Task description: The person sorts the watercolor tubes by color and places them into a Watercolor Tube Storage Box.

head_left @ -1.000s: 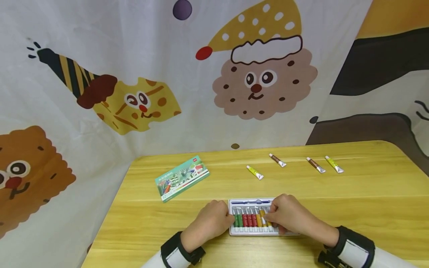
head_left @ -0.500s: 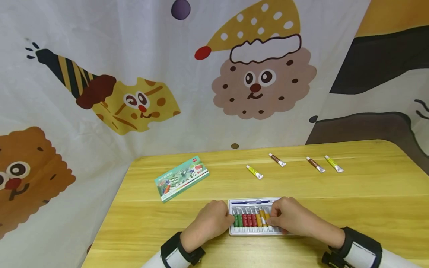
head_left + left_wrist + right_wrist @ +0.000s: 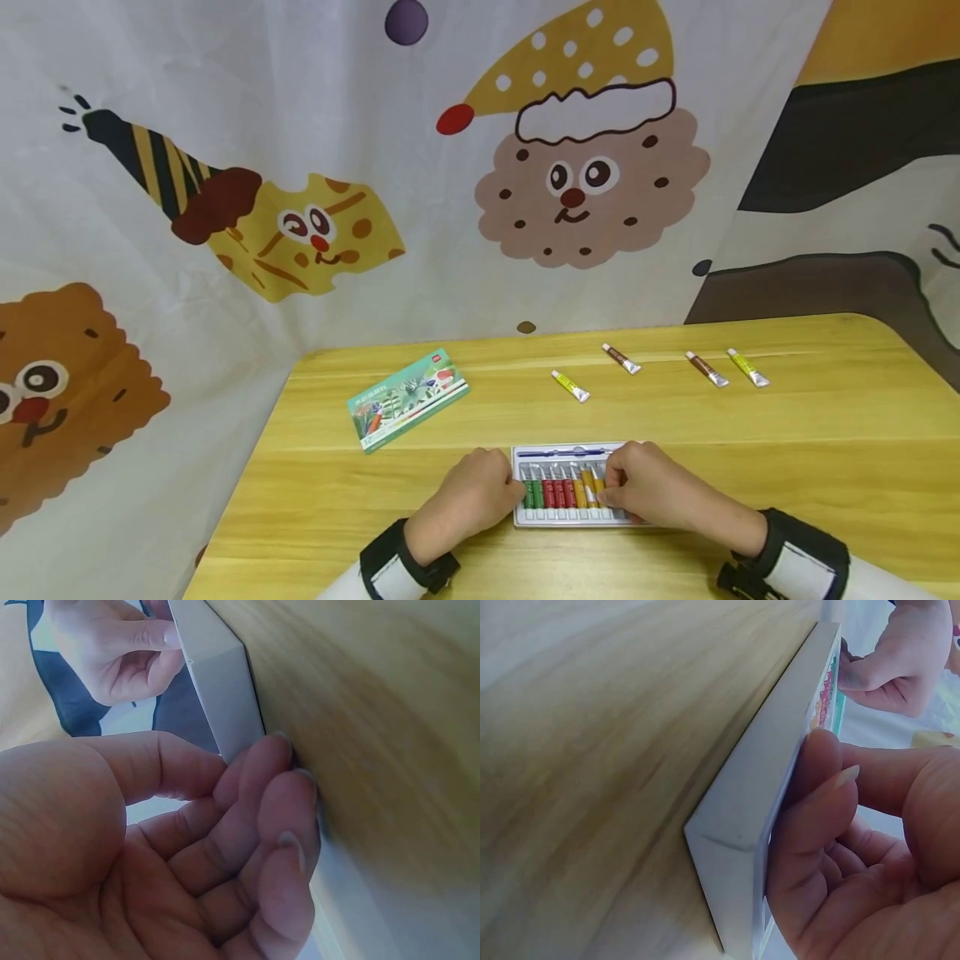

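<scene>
A white plastic tray (image 3: 567, 524) holds a row of green, red and orange-yellow paint tubes (image 3: 558, 493), with a thin blue paintbrush (image 3: 562, 454) along its far side. My left hand (image 3: 480, 492) pinches the tray's left edge between thumb and curled fingers; the left wrist view shows them at its white corner. Over the right part of the tray, my right hand (image 3: 648, 487) has its thumb and finger pinched together at an orange-yellow paint tube (image 3: 599, 483). Its fingers hide the tray's right end. In the right wrist view, the curled fingers lie just inside the tray wall (image 3: 735, 795).
A green paint box (image 3: 408, 400) lies at the back left of the wooden table (image 3: 315, 500). Loose yellow-green tubes (image 3: 571, 386) and brown tubes (image 3: 621, 358) lie behind the tray and toward the back right. A printed cloth (image 3: 420, 292) hangs behind the table.
My right hand has shifted slightly right along the tray since one second ago, uncovering more of an orange-yellow tube. My left hand and the tray stay in place.
</scene>
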The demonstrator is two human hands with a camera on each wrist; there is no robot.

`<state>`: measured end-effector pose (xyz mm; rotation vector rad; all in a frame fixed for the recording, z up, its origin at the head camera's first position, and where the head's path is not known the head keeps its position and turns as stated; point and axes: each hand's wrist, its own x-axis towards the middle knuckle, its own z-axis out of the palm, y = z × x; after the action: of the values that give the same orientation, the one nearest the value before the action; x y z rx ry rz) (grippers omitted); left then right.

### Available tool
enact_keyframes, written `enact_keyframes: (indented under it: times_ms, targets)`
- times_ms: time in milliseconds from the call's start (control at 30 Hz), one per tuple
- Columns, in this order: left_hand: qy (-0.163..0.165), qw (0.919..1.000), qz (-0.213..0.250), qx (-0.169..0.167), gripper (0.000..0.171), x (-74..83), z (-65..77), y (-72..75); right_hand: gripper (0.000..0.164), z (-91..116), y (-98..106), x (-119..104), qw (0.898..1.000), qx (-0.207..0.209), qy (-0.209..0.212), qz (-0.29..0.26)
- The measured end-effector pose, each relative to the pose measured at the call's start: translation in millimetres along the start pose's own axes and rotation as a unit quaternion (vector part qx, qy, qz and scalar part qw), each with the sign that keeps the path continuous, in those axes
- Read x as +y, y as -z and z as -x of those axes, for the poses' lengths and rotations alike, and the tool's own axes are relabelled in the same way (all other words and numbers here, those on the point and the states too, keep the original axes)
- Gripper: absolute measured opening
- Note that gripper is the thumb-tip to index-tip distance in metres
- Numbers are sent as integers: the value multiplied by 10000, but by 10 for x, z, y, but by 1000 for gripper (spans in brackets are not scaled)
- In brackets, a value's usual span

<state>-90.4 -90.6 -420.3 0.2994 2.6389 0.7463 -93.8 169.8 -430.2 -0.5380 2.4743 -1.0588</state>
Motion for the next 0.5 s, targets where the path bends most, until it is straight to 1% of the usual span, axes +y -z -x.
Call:
enact_keyframes:
  times_ms: [200, 300, 367, 433, 500]
  targets:
    - [8, 10000, -44, 29, 48, -27, -12, -17, 32, 3, 3, -18, 10000, -26, -25, -43]
    - [-11, 10000, -57, 35, 48, -39, -23, -27, 29, 16, 40, -55, 9999, 37, 60, -111]
    - [-24, 10000, -59, 39, 49, -46, -30, -33, 26, 20, 88, -83, 9995, 256, 208, -4]
    - [-36, 10000, -55, 40, 49, -50, -34, -33, 23, 16, 155, -112, 9973, 612, 355, 207]
    - [-39, 10000, -55, 46, 49, -55, -34, -34, 19, 4, 232, -124, 9928, 1010, 420, 494]
